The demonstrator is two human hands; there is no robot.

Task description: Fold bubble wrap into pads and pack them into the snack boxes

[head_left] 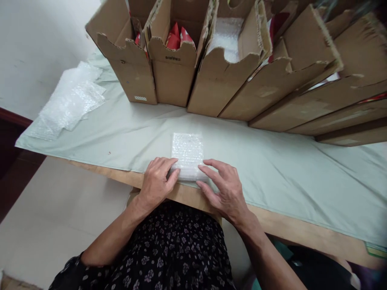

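A small piece of bubble wrap (188,150) lies on the cloth at the table's near edge, its near end looking folded into a thicker band. At its left edge, my left hand (157,177) has thumb and index finger closed on the folded end, the other fingers curled. My right hand (225,185) grips the opposite end of the fold, with fingertips on top and the thumb low by the near edge. What lies inside the fold, if anything, cannot be made out.
Cardboard boxes (172,76) stand in a row along the back; some hold red packets (178,38), one holds bubble wrap (228,38). Loose bubble wrap sheets (69,98) lie at the left. Pale green cloth (290,173) covers the wooden table (272,223). Part of another person (320,262) shows lower right.
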